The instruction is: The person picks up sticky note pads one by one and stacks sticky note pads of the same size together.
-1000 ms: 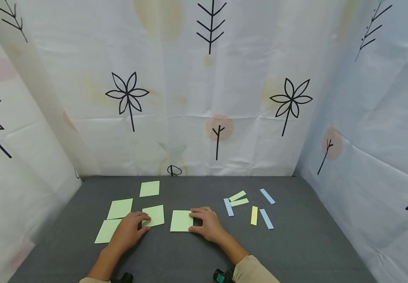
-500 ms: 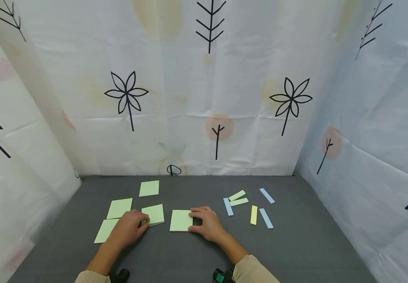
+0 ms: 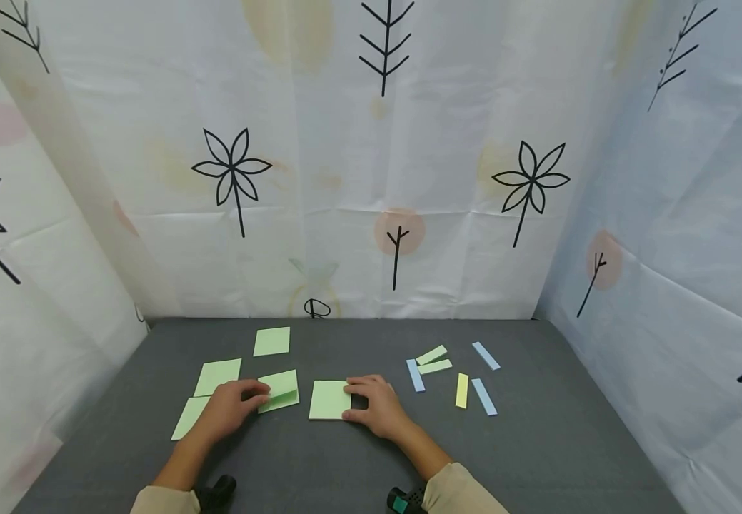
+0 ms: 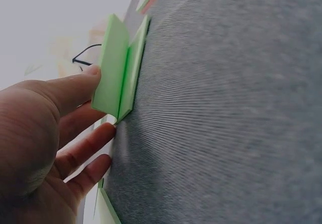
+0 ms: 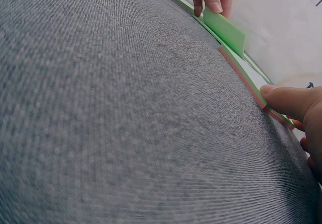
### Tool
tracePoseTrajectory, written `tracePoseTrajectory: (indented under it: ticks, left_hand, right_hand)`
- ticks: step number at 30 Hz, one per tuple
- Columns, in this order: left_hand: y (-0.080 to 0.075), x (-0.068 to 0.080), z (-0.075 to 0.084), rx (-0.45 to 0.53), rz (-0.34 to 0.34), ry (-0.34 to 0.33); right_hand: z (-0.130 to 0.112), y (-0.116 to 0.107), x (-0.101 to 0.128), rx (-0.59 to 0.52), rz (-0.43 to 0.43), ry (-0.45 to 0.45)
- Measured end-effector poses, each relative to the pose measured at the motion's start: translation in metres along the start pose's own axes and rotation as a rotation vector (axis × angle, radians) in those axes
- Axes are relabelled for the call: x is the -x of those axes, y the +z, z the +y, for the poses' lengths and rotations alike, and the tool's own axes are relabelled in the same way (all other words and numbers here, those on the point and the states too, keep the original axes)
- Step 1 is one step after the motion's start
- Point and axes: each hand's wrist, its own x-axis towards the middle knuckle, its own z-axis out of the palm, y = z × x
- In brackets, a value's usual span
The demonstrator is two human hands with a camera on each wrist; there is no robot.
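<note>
Grey felt — left hand (image 3: 228,408) pinches green note (image 3: 278,391), right hand (image 3: 377,407) rests on pad (image 3: 328,400).

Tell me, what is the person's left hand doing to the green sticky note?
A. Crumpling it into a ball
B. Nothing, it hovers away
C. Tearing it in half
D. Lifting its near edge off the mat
D: the left hand peels the green note up while its far edge stays down.

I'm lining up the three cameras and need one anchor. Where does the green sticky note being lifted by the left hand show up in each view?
Head: lifted green note, left of centre on the grey mat, its near edge raised by the left hand.
Left wrist: upper left, standing off the mat at the thumb tip.
Right wrist: top right of centre, under distant fingertips.
Shared landmark: the grey mat.
</note>
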Motion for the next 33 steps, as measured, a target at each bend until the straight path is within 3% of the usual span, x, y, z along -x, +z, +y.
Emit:
tracePoseTrajectory:
  ticks: [11,15,18,24,28,33]
  left_hand:
    - [-0.004,-0.005,0.000,0.060,-0.043,-0.013]
    - [-0.002,-0.007,0.001,0.054,-0.026,-0.016]
    - [0.002,-0.008,0.000,-0.030,0.040,0.004]
    - [0.007,-0.010,-0.002,-0.287,0.182,0.067]
    - [0.009,-0.011,-0.005,-0.395,0.171,0.042]
    - [0.008,-0.012,-0.008,-0.413,0.114,-0.006]
  right_hand:
    - [0.000,-0.002,0.001,0.002,0.000,0.003]
    - [0.001,-0.002,0.000,0.007,0.004,0.002]
    - [0.001,-0.002,0.000,0.005,0.007,0.001]
    - [0.001,-0.001,-0.001,0.005,0.003,-0.001]
    - [0.002,0.000,0.000,0.004,0.004,-0.001]
    - [0.002,0.001,0.001,0.000,0.007,-0.002]
